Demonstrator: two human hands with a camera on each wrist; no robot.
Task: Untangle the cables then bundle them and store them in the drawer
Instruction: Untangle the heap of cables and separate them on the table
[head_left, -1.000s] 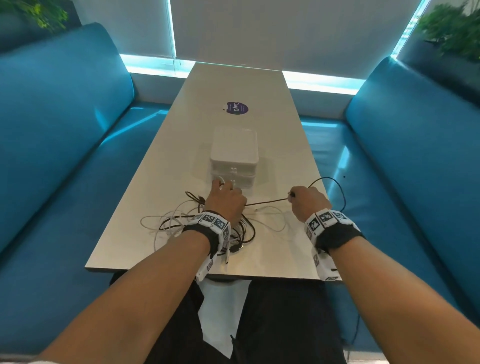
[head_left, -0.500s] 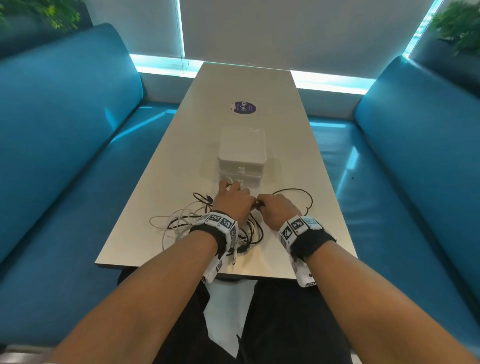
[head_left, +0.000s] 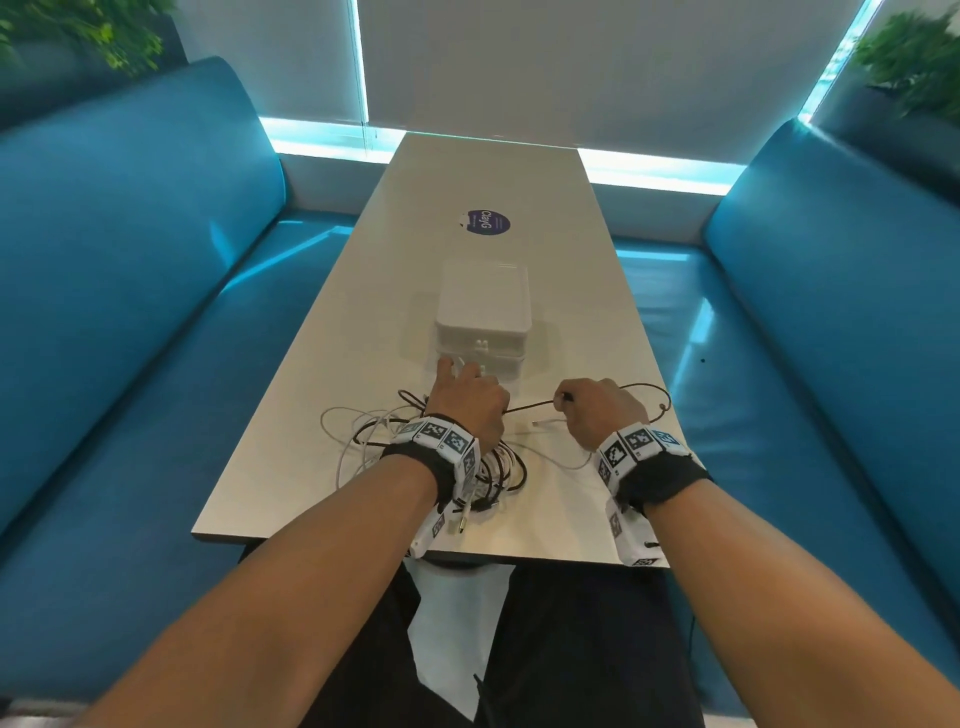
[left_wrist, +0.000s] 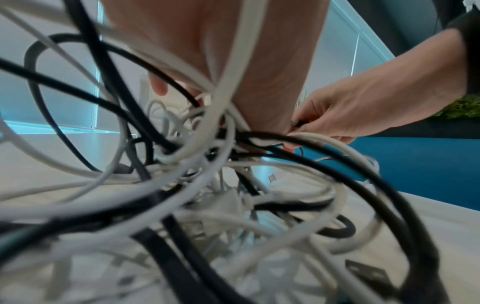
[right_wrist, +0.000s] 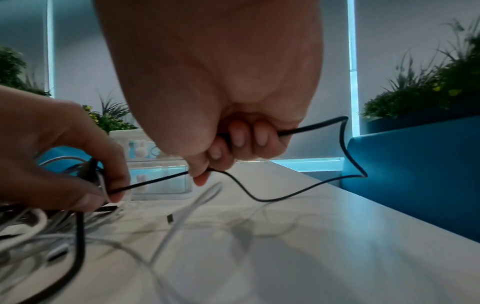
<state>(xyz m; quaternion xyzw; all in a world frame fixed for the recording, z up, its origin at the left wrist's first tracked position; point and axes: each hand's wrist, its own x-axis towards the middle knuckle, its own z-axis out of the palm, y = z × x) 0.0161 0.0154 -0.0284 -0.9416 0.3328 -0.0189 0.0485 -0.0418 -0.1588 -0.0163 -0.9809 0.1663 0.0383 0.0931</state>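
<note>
A tangle of white and black cables (head_left: 379, 441) lies on the near part of the table (head_left: 571, 322). My left hand (head_left: 470, 397) sits on top of the tangle and pinches a bunch of its cables (right_wrist: 98, 185), just in front of the drawer box. My right hand (head_left: 597, 410) grips a thin black cable (right_wrist: 311, 187) in its curled fingers. That cable runs taut from the left hand to the right (head_left: 530, 406) and loops out behind the right hand (head_left: 657, 400). The white two-drawer box (head_left: 483, 312) stands behind the hands with both drawers closed.
A round purple sticker (head_left: 488, 223) lies on the table beyond the box. Blue benches (head_left: 130, 291) flank the table on both sides. Plants (head_left: 914, 57) stand behind the bench backs. The table's near edge (head_left: 363, 545) is close to my lap.
My right hand came in beside the left half a second ago and has now pulled back to the right, drawing the thin black cable out of the tangle. The left hand stayed on the pile.
</note>
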